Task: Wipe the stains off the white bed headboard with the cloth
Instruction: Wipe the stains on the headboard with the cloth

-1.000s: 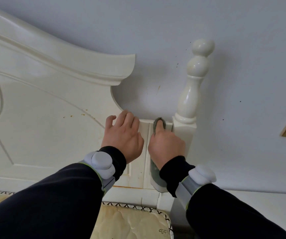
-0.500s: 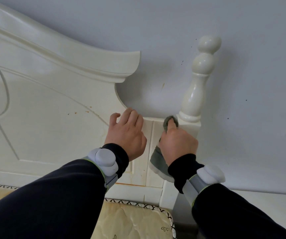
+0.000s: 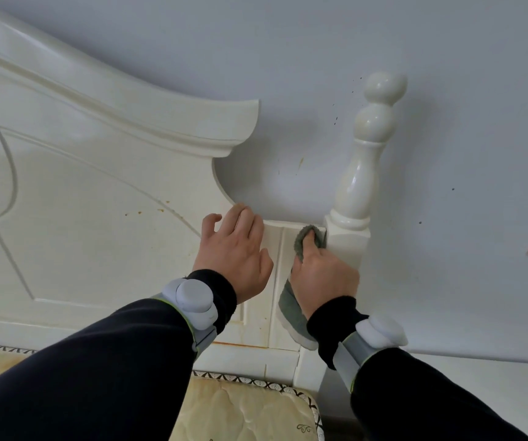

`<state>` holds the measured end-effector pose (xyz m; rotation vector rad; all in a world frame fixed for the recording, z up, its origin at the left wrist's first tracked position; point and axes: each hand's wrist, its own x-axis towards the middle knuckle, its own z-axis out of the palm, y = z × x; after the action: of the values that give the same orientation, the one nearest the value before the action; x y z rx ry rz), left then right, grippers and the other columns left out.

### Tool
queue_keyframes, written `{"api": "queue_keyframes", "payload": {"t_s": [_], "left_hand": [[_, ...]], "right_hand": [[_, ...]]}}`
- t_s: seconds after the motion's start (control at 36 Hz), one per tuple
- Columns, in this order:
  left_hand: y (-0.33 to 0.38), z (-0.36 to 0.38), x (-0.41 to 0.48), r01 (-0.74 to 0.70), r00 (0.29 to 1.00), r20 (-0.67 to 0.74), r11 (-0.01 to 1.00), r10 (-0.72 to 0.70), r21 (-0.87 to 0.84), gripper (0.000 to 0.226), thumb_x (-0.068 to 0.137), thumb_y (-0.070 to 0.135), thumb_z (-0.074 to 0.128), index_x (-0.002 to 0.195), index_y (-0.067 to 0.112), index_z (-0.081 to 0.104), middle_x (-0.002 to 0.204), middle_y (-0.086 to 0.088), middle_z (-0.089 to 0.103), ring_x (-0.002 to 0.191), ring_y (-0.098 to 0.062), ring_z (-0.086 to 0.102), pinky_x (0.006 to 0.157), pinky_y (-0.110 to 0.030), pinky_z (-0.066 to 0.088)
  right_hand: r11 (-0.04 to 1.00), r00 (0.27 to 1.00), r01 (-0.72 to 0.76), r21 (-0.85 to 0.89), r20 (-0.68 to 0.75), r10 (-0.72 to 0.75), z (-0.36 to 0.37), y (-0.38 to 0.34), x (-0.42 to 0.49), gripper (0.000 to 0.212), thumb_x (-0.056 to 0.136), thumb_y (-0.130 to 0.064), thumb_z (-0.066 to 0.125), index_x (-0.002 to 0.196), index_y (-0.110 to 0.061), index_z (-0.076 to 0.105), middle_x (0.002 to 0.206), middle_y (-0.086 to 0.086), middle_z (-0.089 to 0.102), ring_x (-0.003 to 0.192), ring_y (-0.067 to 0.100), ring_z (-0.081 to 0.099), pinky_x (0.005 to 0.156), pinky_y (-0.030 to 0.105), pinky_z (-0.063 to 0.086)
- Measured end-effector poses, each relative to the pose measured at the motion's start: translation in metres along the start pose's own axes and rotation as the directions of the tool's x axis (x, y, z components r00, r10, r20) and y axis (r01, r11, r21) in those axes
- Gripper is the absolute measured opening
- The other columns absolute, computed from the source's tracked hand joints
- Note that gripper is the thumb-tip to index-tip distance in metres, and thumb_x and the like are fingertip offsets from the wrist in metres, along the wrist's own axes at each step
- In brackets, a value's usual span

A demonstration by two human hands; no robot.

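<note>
Grey fold at the fingertip: the forefinger [image 3: 313, 239] of the right hand [image 3: 323, 275] presses a fold of the cloth [image 3: 288, 303] into the groove between the flat panel and the corner post [image 3: 348, 246], at the very top edge.
Right hand: the other fingers curl over the cloth and clamp it, and its tail hangs down past the wrist.
Left fingers [image 3: 246, 219]: straight and slightly spread, flat on the headboard [image 3: 81, 202] just beside the groove, holding nothing.
Task's thing: the headboard stands against the wall [image 3: 288, 58], with the mattress [image 3: 240, 409] below it.
Marks not yet reached: orange specks [image 3: 138, 213] sit on the carved panel left of the bracing hand, well apart from the cloth. A rusty line [image 3: 240, 345] runs along the lower rail.
Risk, slipping off: the fingertip is at the top edge, so an upward stroke would likely run the cloth off the wood and onto the wall.
Risk, thin contact: only one finger backs the cloth, so the fold may roll off it and leave bare skin rubbing the groove.
Risk, smearing: the loose tail drags on the panel below and could spread loosened grime.
Risk, missed stains: work confined to the groove would leave the specks and the rail line untouched.
Risk, the brace: I judge that heavy leaning on the left palm could rock the headboard against the wall.
</note>
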<state>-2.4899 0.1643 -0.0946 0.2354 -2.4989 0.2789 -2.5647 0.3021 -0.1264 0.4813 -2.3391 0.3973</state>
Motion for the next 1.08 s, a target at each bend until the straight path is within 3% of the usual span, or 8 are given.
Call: {"api": "queue_keyframes", "payload": {"t_s": [0.17, 0.28, 0.5, 0.67, 0.78, 0.83, 0.97, 1.08], "left_hand": [[0.002, 0.000, -0.001, 0.010, 1.000, 0.002, 1.000, -0.010, -0.007, 0.046, 0.088, 0.037, 0.041, 0.118, 0.006, 0.056, 0.125, -0.008, 0.052, 0.133, -0.026, 0.040, 0.101, -0.050, 0.032], [0.003, 0.000, 0.000, 0.016, 1.000, 0.008, 1.000, -0.016, 0.007, 0.049, 0.089, 0.040, 0.039, 0.120, 0.005, 0.056, 0.125, -0.009, 0.053, 0.133, -0.027, 0.040, 0.101, -0.051, 0.033], [0.003, 0.000, 0.000, 0.022, 1.000, -0.006, 1.000, -0.022, 0.007, 0.048, 0.090, 0.042, 0.040, 0.117, 0.006, 0.057, 0.124, -0.008, 0.053, 0.131, -0.027, 0.041, 0.100, -0.050, 0.033], [0.006, 0.000, 0.000, 0.026, 1.000, 0.003, 1.000, -0.026, 0.014, 0.049, 0.089, 0.042, 0.040, 0.118, 0.007, 0.056, 0.125, -0.007, 0.052, 0.131, -0.026, 0.040, 0.101, -0.050, 0.033], [0.004, -0.001, 0.000, 0.020, 1.000, -0.001, 1.000, -0.020, 0.023, 0.048, 0.087, 0.041, 0.043, 0.118, 0.007, 0.055, 0.126, -0.007, 0.051, 0.131, -0.026, 0.040, 0.100, -0.050, 0.033], [0.005, -0.002, 0.000, 0.028, 1.000, 0.003, 0.999, -0.028, 0.023, 0.046, 0.087, 0.041, 0.043, 0.117, 0.008, 0.055, 0.125, -0.006, 0.050, 0.130, -0.026, 0.041, 0.100, -0.049, 0.033], [0.005, -0.001, -0.001, 0.010, 1.000, -0.001, 0.999, -0.010, 0.039, 0.043, 0.085, 0.038, 0.045, 0.114, 0.007, 0.055, 0.122, -0.007, 0.051, 0.127, -0.026, 0.042, 0.098, -0.049, 0.033], [0.002, -0.003, -0.001, 0.005, 1.000, 0.005, 0.999, -0.005, 0.049, 0.042, 0.085, 0.037, 0.046, 0.115, 0.008, 0.055, 0.121, -0.006, 0.051, 0.127, -0.025, 0.041, 0.099, -0.049, 0.032]], "right_hand": [[0.998, 0.997, -0.054, 0.021, 0.060, 0.052, -0.016, 0.006, 0.010, 0.046, 0.101, -0.028, 0.038, 0.145, -0.017, 0.042, 0.080, 0.002, 0.067, 0.073, 0.026, 0.066, 0.056, 0.029, 0.037], [0.997, 0.981, 0.061, 0.054, 0.179, -0.070, -0.018, -0.009, 0.013, 0.055, 0.101, -0.027, 0.037, 0.153, -0.019, 0.024, 0.092, 0.005, 0.068, 0.081, 0.027, 0.066, 0.060, 0.031, 0.039], [0.998, 0.975, 0.040, 0.038, 0.217, -0.047, -0.023, 0.002, 0.019, 0.038, 0.098, -0.025, 0.039, 0.136, -0.020, 0.042, 0.078, 0.003, 0.063, 0.073, 0.027, 0.063, 0.057, 0.030, 0.039], [0.988, 0.960, 0.148, -0.046, 0.246, -0.132, -0.030, 0.006, 0.021, 0.040, 0.092, -0.014, 0.043, 0.130, -0.022, 0.045, 0.060, -0.005, 0.037, 0.059, 0.022, 0.047, 0.049, 0.028, 0.030], [0.991, 0.969, 0.097, -0.087, 0.236, -0.074, -0.034, 0.020, 0.025, 0.038, 0.091, -0.010, 0.042, 0.124, -0.027, 0.051, 0.065, -0.002, 0.046, 0.061, 0.022, 0.050, 0.050, 0.027, 0.030], [0.996, 0.972, 0.069, -0.049, 0.228, -0.056, -0.034, 0.015, 0.023, 0.029, 0.092, -0.012, 0.042, 0.118, -0.024, 0.049, 0.062, -0.002, 0.040, 0.063, 0.024, 0.053, 0.051, 0.028, 0.029], [0.985, 0.947, 0.170, 0.001, 0.278, -0.163, -0.031, 0.000, 0.018, 0.062, 0.092, -0.011, 0.039, 0.151, -0.022, 0.025, 0.070, 0.000, 0.044, 0.064, 0.025, 0.047, 0.055, 0.031, 0.035], [0.993, 0.954, 0.117, -0.017, 0.280, -0.107, -0.034, 0.016, 0.021, 0.064, 0.092, -0.013, 0.045, 0.148, -0.038, 0.031, 0.070, -0.002, 0.043, 0.066, 0.022, 0.047, 0.057, 0.029, 0.035]]}}
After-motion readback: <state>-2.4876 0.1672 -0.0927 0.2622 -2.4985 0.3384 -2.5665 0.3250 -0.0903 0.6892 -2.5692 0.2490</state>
